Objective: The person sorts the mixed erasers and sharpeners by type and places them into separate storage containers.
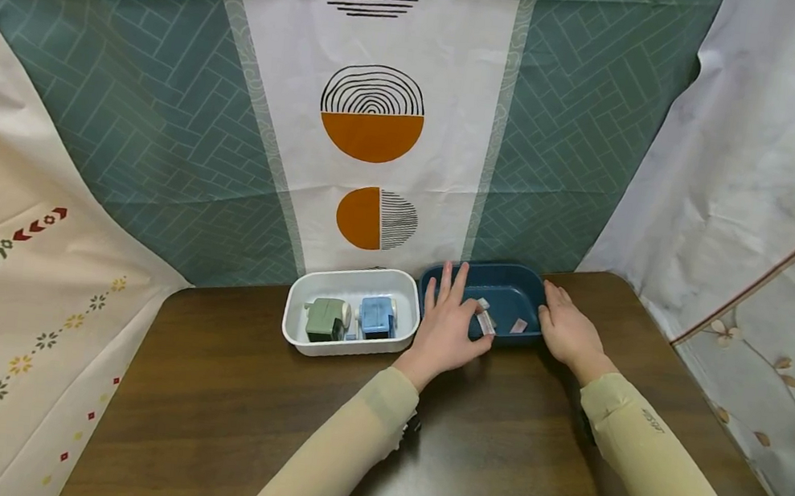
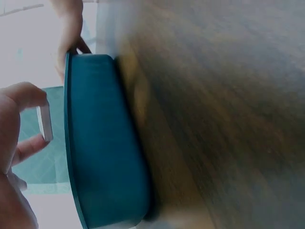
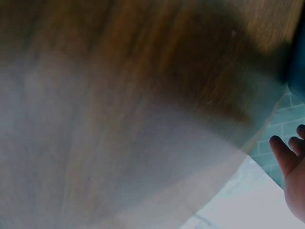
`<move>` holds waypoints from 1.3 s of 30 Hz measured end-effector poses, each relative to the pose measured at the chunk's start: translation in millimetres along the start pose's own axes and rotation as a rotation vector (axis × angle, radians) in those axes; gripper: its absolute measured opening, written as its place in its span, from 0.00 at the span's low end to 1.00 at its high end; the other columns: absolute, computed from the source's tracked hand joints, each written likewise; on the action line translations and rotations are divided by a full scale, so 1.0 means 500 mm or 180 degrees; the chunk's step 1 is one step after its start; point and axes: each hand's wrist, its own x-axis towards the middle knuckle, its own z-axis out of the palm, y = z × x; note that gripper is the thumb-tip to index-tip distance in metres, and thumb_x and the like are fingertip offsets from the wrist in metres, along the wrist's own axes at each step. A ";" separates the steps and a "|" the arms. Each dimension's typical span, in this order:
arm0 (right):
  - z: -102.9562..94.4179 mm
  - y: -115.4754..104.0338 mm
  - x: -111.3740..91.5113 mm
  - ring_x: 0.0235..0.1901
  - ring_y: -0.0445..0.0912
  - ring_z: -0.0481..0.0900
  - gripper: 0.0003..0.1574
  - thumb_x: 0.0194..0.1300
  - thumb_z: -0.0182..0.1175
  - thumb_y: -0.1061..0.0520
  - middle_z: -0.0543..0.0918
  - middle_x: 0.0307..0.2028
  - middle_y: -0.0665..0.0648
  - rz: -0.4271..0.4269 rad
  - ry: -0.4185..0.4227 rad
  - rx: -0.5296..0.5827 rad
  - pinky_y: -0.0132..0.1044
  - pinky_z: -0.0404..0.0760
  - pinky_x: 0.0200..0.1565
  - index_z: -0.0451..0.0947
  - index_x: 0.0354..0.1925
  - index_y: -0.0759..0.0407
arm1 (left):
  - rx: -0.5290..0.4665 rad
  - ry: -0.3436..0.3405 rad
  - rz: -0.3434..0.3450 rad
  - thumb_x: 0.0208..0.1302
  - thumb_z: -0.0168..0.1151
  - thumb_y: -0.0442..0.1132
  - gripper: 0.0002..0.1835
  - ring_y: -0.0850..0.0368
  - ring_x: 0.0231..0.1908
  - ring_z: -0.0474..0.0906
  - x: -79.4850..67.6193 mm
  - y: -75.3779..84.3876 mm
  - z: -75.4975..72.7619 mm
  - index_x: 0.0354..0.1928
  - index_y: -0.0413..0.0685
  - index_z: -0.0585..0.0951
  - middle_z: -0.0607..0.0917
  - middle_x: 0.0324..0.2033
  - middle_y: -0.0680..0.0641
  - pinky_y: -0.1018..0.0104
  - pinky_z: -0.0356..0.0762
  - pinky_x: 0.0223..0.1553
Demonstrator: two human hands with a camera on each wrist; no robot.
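Observation:
My left hand is above the front left part of a dark blue tray. Between its thumb and index finger it pinches a small flat white block, with the other fingers spread upward. The left wrist view shows the same block edge-on, held above the rim of the tray. My right hand rests against the tray's right end, fingers fairly straight along it. Inside the tray lie a small pinkish piece and another small pale piece.
A white tray stands left of the blue one, holding a green toy-like object, a blue one and a small pale piece between them. Patterned cloth hangs right behind both trays. The wooden table stretches in front.

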 end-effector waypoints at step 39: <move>0.002 0.001 -0.001 0.81 0.70 0.49 0.39 0.87 0.39 0.54 0.53 0.81 0.75 0.0007 0.0042 -0.0003 0.62 0.51 0.79 0.46 0.83 0.74 | -0.0069 -0.0250 -0.0420 0.74 0.69 0.54 0.31 0.35 0.84 0.31 0.055 0.010 0.012 0.75 0.59 0.78 0.50 0.85 0.37 0.35 0.42 0.80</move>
